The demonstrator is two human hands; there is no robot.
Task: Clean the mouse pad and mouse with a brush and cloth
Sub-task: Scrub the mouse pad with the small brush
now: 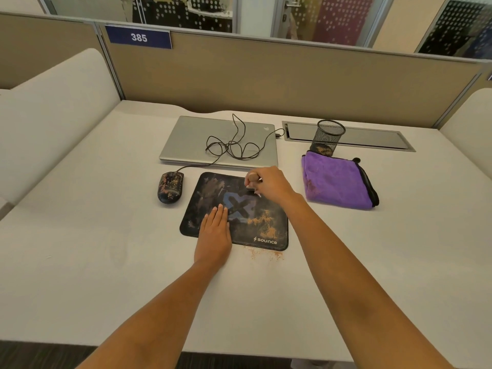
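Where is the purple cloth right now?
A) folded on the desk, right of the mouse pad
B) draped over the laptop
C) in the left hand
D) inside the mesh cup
A: the purple cloth lies folded on the desk, right of the mouse pad; the right hand grips the brush instead.

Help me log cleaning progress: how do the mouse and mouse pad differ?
The mouse pad is flat and rectangular; the mouse is rounded and corded. The left hand rests on the mouse pad and the right hand holds a brush to it; the mouse, left of it, is untouched. Both are black with brown dust.
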